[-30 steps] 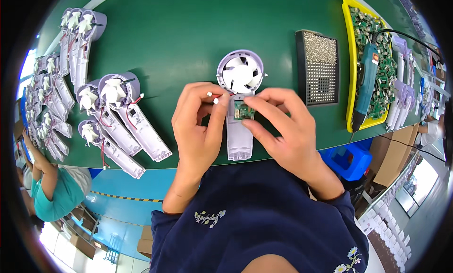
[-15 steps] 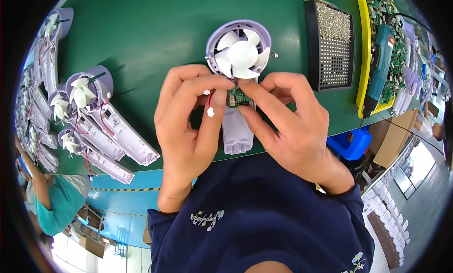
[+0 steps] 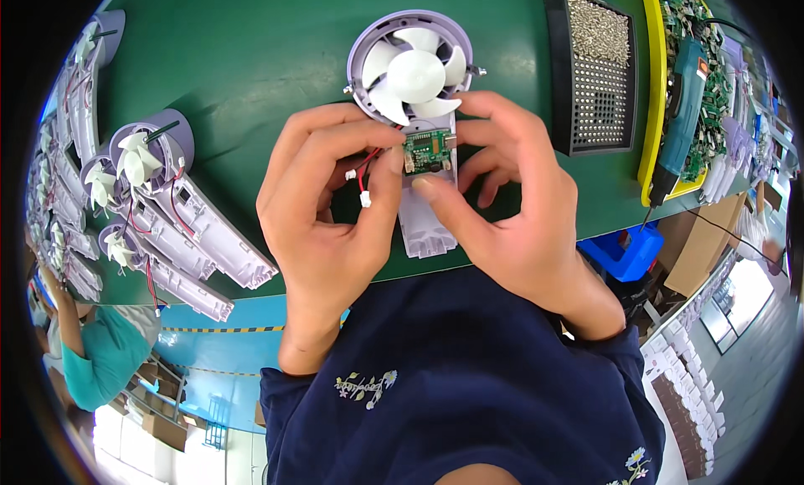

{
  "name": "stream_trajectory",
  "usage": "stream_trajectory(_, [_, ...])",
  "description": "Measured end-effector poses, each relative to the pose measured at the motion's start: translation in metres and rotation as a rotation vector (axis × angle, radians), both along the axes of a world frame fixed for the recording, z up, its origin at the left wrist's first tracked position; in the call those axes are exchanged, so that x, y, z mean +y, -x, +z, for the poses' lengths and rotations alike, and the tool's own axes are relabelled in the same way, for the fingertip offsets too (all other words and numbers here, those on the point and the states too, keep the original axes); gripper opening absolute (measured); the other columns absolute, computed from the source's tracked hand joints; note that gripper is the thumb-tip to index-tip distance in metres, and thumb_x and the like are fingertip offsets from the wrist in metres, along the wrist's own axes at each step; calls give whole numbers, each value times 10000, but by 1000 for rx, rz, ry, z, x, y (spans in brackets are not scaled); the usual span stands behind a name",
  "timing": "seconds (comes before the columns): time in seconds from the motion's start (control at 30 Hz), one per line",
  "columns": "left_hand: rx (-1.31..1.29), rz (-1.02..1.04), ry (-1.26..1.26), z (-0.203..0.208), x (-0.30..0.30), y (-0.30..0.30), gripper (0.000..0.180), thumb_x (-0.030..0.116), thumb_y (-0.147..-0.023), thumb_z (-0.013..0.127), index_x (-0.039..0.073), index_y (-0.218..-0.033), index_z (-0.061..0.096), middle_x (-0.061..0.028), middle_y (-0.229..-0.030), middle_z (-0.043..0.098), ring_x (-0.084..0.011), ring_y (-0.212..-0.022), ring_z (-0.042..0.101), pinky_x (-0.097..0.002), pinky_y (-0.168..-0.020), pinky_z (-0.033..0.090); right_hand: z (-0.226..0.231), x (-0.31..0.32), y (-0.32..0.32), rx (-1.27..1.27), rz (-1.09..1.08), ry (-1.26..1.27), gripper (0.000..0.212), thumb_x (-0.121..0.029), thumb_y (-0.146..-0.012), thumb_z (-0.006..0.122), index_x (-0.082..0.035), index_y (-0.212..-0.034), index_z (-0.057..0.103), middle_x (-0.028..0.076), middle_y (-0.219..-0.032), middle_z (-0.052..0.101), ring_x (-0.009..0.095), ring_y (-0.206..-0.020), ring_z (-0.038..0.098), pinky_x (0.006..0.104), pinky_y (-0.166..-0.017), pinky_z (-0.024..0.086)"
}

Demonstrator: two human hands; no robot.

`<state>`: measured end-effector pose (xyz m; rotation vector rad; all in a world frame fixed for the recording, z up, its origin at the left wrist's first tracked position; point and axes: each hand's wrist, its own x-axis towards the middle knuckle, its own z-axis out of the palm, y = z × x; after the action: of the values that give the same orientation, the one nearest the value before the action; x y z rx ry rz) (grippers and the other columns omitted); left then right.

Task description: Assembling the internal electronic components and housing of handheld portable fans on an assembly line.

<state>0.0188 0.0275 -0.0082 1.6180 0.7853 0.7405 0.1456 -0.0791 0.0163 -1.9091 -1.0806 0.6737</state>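
An open lavender handheld-fan housing lies in front of me, its round head with white fan blades pointing away. A small green circuit board sits at the upper part of the handle. My left hand is closed in a pinch at the board's left edge. Beside those fingertips hang red and black wires with white connectors. My right hand is closed around the housing's right side, thumb at the handle below the board and index finger by the fan head. Its other fingers are partly behind the handle.
Several similar fan halves lie at the left. At the right stand a black tray of screws and a yellow bin of circuit boards with a teal electric screwdriver across it. A co-worker's teal sleeve shows at lower left.
The fan has shifted slightly up and tilted a little left. My right fingers have left the board and spread round the housing's right side, uncovering more of the board.
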Motion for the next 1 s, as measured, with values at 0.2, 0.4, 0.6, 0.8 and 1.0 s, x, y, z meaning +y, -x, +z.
stream_trajectory(0.2, [2, 6, 20, 1, -1, -1, 185, -115, -799, 678, -24, -959, 681, -96, -1014, 618, -121, -831, 649, -221, -692, 548, -8, 8, 5, 252, -226, -16, 451, -80, -829, 761, -48, -1174, 471, 73, -803, 700, 141, -536, 643, 244, -455, 447])
stream_trajectory(0.4, [47, 0, 64, 8, 2, -2, 167, -100, -818, 674, -14, -961, 676, -89, -1015, 629, -122, -823, 659, -223, -686, 549, 1, 13, -2, 337, -222, 86, 399, -97, -842, 748, -34, -1096, 447, 86, -705, 696, 165, -550, 667, 264, -480, 478])
stream_trajectory(0.6, [80, 4, 184, 14, 0, -3, 162, -84, -844, 661, -4, -985, 669, -79, -985, 664, -112, -834, 667, -219, -685, 545, 8, 17, -12, 469, -163, 205, 358, -74, -899, 712, -32, -1113, 428, 45, -729, 671, 35, -618, 575, 179, -544, 429])
stream_trajectory(0.8, [114, 10, 234, 16, 0, -4, 159, -57, -872, 661, 13, -1015, 659, -64, -895, 710, -90, -800, 675, -218, -691, 547, 6, 17, -16, 476, -134, 192, 350, -67, -898, 708, -24, -1127, 446, 40, -737, 675, 35, -636, 584, 176, -559, 434])
stream_trajectory(1.0, [99, 50, 175, 11, -3, -5, 151, -37, -870, 678, 8, -1007, 633, -59, -903, 722, -91, -823, 691, -216, -677, 558, 4, 16, -15, 489, -132, 187, 355, -60, -894, 710, -24, -1136, 452, 45, -764, 682, 39, -650, 597, 176, -566, 445])
